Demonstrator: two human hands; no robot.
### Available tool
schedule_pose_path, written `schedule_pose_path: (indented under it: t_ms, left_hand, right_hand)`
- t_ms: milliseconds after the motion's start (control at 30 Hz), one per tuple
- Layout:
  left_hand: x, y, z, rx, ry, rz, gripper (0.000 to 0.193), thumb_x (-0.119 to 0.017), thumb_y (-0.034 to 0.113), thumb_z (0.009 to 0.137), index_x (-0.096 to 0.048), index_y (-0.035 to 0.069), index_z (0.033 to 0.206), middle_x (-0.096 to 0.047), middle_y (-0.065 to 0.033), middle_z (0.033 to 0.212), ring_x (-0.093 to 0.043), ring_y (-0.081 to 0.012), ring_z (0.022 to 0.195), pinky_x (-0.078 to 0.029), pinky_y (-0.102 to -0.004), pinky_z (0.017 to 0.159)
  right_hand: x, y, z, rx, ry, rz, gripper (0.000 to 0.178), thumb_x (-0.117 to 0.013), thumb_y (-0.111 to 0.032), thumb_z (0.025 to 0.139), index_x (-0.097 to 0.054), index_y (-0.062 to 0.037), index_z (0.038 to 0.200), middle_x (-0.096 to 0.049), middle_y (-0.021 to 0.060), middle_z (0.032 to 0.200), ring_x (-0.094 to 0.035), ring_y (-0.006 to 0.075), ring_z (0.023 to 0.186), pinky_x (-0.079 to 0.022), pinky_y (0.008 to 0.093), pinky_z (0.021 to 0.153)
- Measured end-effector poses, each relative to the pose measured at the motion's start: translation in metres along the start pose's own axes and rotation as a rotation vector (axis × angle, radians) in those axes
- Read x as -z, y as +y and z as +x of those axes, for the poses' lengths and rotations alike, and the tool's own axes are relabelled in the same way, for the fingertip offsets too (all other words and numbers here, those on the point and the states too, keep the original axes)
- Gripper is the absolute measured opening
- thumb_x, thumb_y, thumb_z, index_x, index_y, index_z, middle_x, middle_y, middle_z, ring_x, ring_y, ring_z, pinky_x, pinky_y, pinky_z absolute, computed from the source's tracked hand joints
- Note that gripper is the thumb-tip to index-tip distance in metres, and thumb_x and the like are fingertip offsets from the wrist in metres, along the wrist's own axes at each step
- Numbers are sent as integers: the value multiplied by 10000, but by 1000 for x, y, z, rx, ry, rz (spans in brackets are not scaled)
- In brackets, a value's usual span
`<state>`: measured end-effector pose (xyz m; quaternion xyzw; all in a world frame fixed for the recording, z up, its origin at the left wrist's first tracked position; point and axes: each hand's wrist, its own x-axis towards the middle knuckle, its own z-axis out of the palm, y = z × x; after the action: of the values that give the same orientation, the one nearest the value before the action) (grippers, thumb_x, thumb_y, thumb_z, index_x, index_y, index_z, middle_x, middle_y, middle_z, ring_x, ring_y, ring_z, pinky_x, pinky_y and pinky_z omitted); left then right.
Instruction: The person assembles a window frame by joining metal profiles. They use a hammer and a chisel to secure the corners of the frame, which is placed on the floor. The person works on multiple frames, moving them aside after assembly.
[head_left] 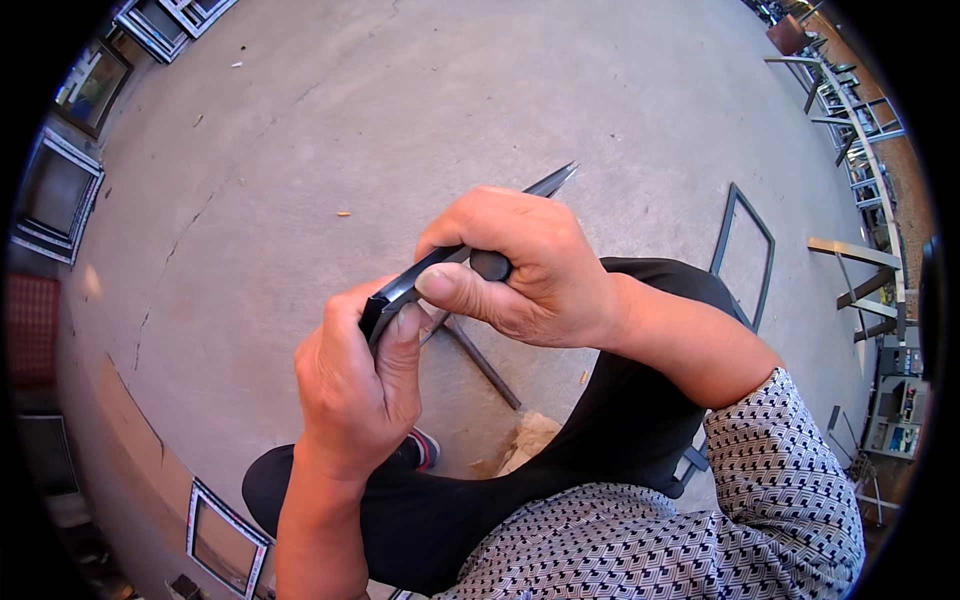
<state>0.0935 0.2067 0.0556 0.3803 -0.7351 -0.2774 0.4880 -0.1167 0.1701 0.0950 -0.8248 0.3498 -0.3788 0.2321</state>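
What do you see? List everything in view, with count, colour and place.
metal strip: 1, dark, between both hands
knob: 1, black, in right hand; what it belongs to is hidden
rod: 1, dark, on floor
floor: 1, grey, all around
floor frame: 1, dark grey, right
lump: 1, tan, by the legs
frames: several, dark and white, left edge
red panel: 1, red, left edge
shelf: 1, grey, right edge
shirt: 1, black-and-white, bottom
trousers: 1 pair, black, below hands
shoe: 1, red-and-white edging, below left hand
hands: 2, bare, centre; left hand, right hand
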Motion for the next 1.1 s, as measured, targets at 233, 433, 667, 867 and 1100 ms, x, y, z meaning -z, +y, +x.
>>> schedule_pose_path:
  t_ms: [233, 433, 667, 867, 1100]
  left_hand:
    - [2, -13, 4, 84, 25, -68, 193, -656, 151, 1058, -596, -14, 1138, -738, -105, 844, -706, -148, 707, -551, -276, 643]
    - [7, -24, 5, 222, 76, -65, 245, -727, 165, 1019, -601, -21, 1115, -717, -77, 820, -685, -123, 719, -541, -276, 643]
    - [7, -34, 11, 406, 74, -43, 244, -745, 211, 1015, -644, -7, 1053, -664, -37, 814, -633, -103, 736, -524, -288, 655]
    - [4, -41, 13, 414, 111, -172, 282, -722, 276, 1034, -655, 3, 1056, -655, -21, 819, -625, -93, 732, -528, -271, 650]
    - [19, -37, 20, 417, 273, -104, 294, -691, 314, 1051, -611, 39, 980, -636, -23, 788, -603, -101, 696, -519, -266, 641]
  right_hand:
    - [0, 9, 7, -75, 7, -56, 307, -773, -333, 970, -737, -28, 994, -686, 96, 823, -654, 233, 735, -507, 334, 642]
    - [8, 33, 8, -140, 50, -194, 373, -711, -439, 991, -742, -69, 1023, -722, 111, 897, -707, 287, 794, -567, 380, 690]
    - [19, 48, 8, -211, 92, -317, 309, -689, -352, 1015, -722, -65, 1124, -719, 115, 1094, -730, 286, 886, -592, 396, 760]
    - [17, 55, 7, -188, 152, -364, 203, -689, -233, 999, -709, -56, 1096, -709, 116, 1091, -730, 295, 867, -591, 407, 749]
    - [22, 54, 8, -133, 283, -393, 144, -709, -170, 973, -705, -59, 1064, -704, 123, 1092, -730, 293, 848, -589, 395, 726]
